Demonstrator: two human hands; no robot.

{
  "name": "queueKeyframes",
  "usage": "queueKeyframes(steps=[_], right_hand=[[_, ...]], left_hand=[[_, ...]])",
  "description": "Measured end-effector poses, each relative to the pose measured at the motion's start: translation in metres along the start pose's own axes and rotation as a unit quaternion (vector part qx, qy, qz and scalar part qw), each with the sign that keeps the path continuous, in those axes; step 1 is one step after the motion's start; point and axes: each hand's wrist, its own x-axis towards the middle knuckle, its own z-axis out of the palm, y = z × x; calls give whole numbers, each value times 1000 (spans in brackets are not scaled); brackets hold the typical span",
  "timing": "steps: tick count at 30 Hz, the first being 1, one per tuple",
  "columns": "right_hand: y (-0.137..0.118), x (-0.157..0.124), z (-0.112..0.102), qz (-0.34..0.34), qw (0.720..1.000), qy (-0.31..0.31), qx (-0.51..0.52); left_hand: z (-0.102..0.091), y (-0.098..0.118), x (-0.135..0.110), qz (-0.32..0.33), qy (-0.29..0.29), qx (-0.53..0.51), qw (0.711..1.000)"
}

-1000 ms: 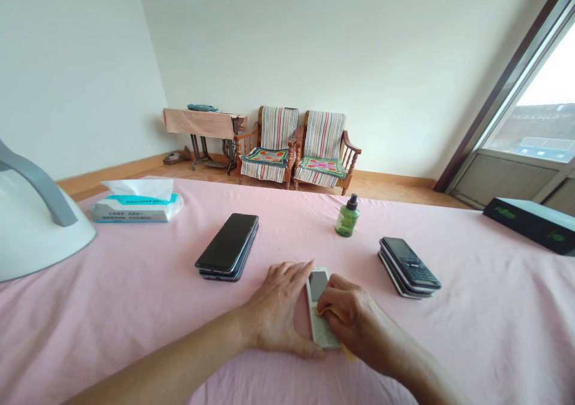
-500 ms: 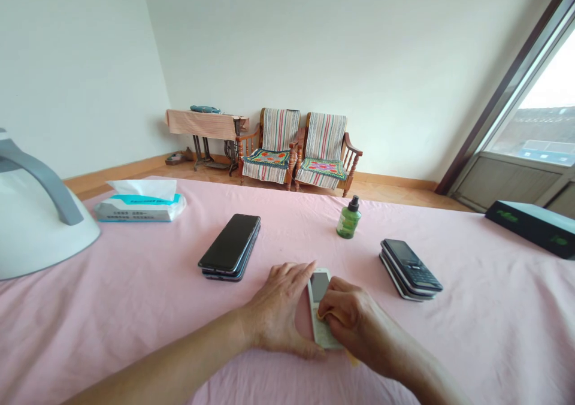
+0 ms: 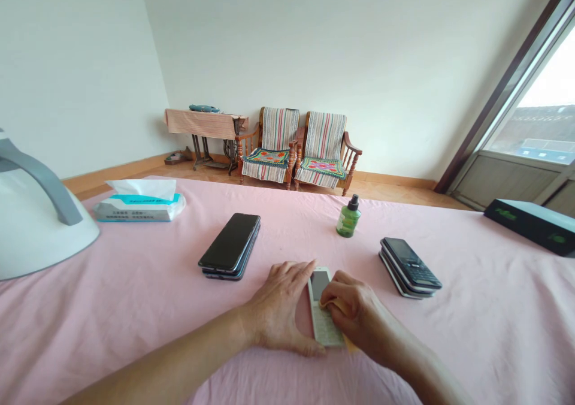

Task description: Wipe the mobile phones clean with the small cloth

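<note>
A white keypad phone (image 3: 326, 328) lies face up on the pink tablecloth, its small dark screen at the far end. My left hand (image 3: 279, 309) steadies it from the left, a fingertip at its top edge and the thumb at its bottom edge. In my right hand (image 3: 366, 312) a yellowish cloth (image 3: 350, 344) is bunched and pressed on the phone between screen and keypad. Part of the cloth hangs out below the fingers. The phone's right side is partly hidden by that hand.
Left of my hands lies a stack of smartphones (image 3: 231, 243); to the right is a stack of keypad phones (image 3: 412, 266). A green spray bottle (image 3: 348, 218) stands behind. Farther out are a tissue pack (image 3: 135, 207), a white kettle-like appliance (image 3: 40, 225) and a black box (image 3: 530, 225).
My right hand has slid slightly up the phone with the cloth, and more of the keypad shows. My left hand has stayed in place.
</note>
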Motion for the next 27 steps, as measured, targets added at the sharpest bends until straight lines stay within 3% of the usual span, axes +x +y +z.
queueKeyframes(steps=[3,7,12,17,22,27], right_hand=[[0,0,0,4,1000,4,0],[-3,0,2,-25,998,-44,44],[1,0,-1,-10,999,-4,35],[0,-3,-4,-23,998,-37,51],[-4,0,3,-47,997,-11,61],[3,-4,-9,-10,999,-23,29]], left_hand=[[1,-1,1,3,0,3,1000],[2,-3,1,9,3,5,1000],[1,-2,1,4,-2,8,1000],[-1,0,1,0,-7,6,1000],[-1,0,2,7,-2,2,1000],[-2,2,1,-4,-8,2,1000]])
